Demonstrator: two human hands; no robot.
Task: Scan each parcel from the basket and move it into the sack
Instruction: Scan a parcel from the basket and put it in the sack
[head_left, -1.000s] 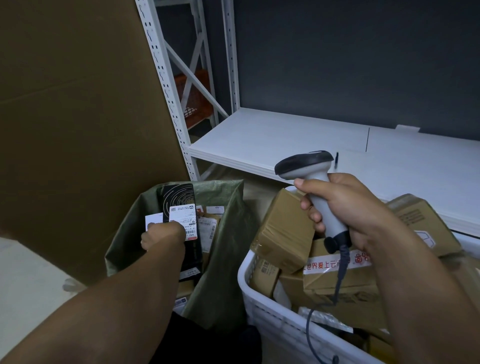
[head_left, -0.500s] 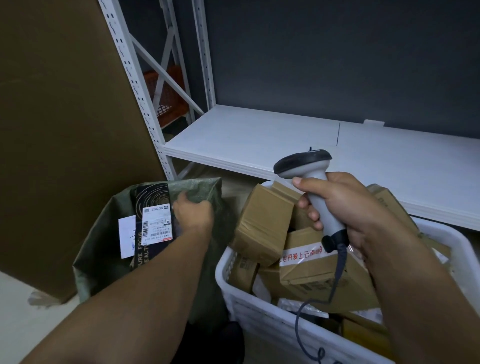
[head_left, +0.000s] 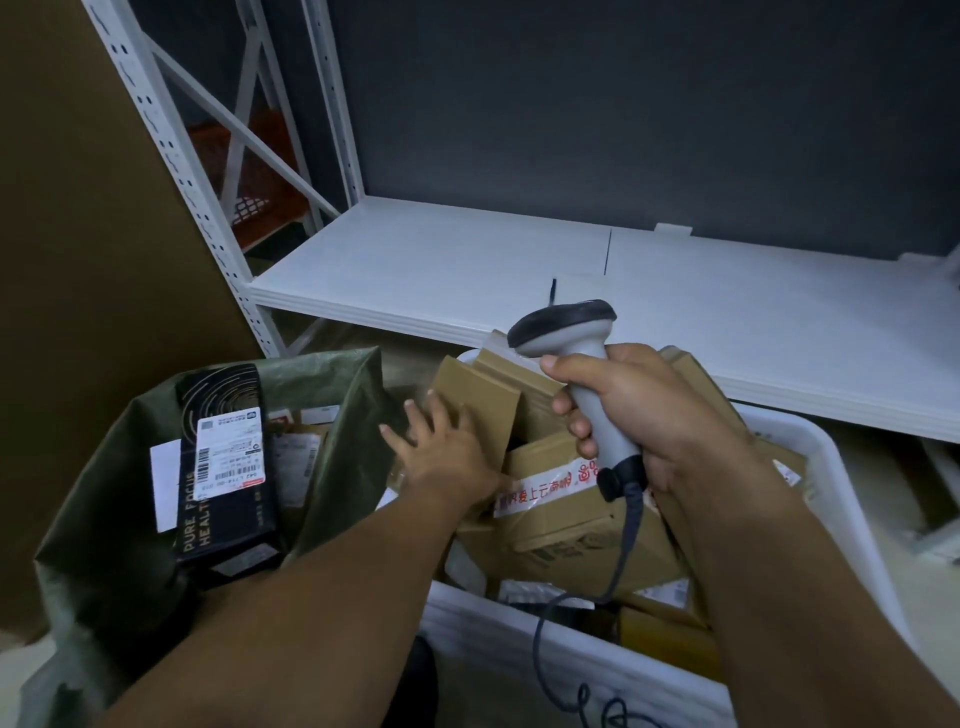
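Two hands in shot, both over the parcels. The right hand has its fingers wrapped tight round the grey handle of the scanner, right of centre, with the dark head on top facing away from the camera and the cable dropping down over the basket. The basket is a white plastic one at lower right, piled with cardboard boxes. The left hand sits mid-frame with its fingers spread and laid flat on the side of a brown parcel, a plain kraft box with a raised flap, tilted up on its edge at the basket's left end. Can't tell what the thumb is doing, it's hidden behind the hand. Just right of that hand lies a taped parcel, brown with a white strip of tape and red print across it, under the butt of the scanner. The sack is olive green woven stuff at lower left, mouth open, touching the basket's side. Standing up in it is a black box with thin gold swirl lines, gold lettering and a white barcode label, plus a few more labelled parcels deeper inside. Behind it all runs a white shelf, and a big cardboard sheet fills the left edge.
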